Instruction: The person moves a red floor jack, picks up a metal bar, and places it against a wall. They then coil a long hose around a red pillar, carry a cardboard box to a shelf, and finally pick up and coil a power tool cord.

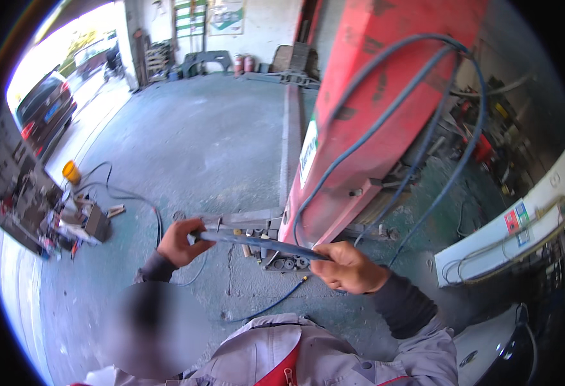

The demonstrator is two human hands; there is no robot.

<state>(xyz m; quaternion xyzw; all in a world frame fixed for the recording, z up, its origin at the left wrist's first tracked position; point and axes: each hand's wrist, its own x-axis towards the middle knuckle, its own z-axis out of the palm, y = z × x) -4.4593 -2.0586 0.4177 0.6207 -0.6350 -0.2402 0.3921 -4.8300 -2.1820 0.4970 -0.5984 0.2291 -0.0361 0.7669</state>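
Observation:
A dark blue hose (263, 243) is stretched almost level between my hands in front of a tall red post (391, 135). My left hand (181, 242) is closed around its left part, with thumb and fingers pinching it. At the other side my right hand (346, 267) grips the same hose, thumb on top and fingers curled under. More blue hose hangs in long loops (480, 122) from high on the post. Below my hands, a hose end with a brass-coloured fitting (305, 278) lies near the floor.
Metal arms and round pads (289, 263) sit at the post's foot. To the left are a toolbox (92, 222), a yellow container (71, 172) and a dark hose on the floor. A white cabinet (507, 244) stands at right. Outside the doorway is a dark car (45, 112).

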